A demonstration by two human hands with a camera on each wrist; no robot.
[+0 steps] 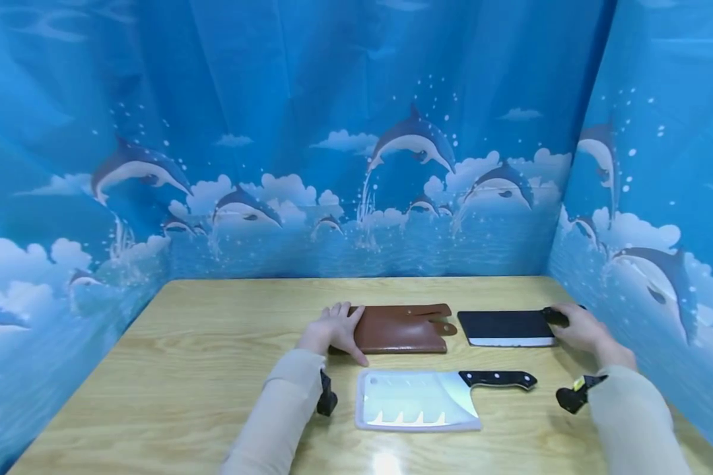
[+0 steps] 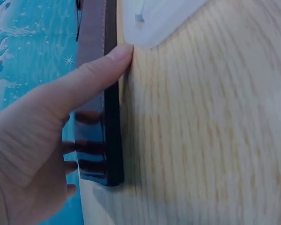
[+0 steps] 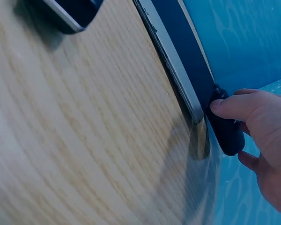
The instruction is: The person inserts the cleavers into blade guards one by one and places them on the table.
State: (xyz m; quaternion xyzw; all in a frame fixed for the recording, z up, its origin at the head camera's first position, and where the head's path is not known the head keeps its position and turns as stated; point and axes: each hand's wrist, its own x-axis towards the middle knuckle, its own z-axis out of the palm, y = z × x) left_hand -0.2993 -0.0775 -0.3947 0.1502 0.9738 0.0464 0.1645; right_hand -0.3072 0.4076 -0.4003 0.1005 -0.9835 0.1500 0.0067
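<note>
My left hand lies spread across the left end of a brown leather knife sheath. In the left wrist view the thumb stretches straight over the sheath's near edge, and the other fingers are on its far side. My right hand grips the black handle of a dark-bladed cleaver, thumb on top. That blade points left, its pale cutting edge toward me; whether it touches the table is unclear. Nearer to me lies a second cleaver in a translucent blade cover, its riveted black handle pointing right.
Everything lies on a light wood-grain table. A blue dolphin-print curtain hangs behind the table and along both sides, close to the right hand. The sheath's strap with a snap faces the dark cleaver.
</note>
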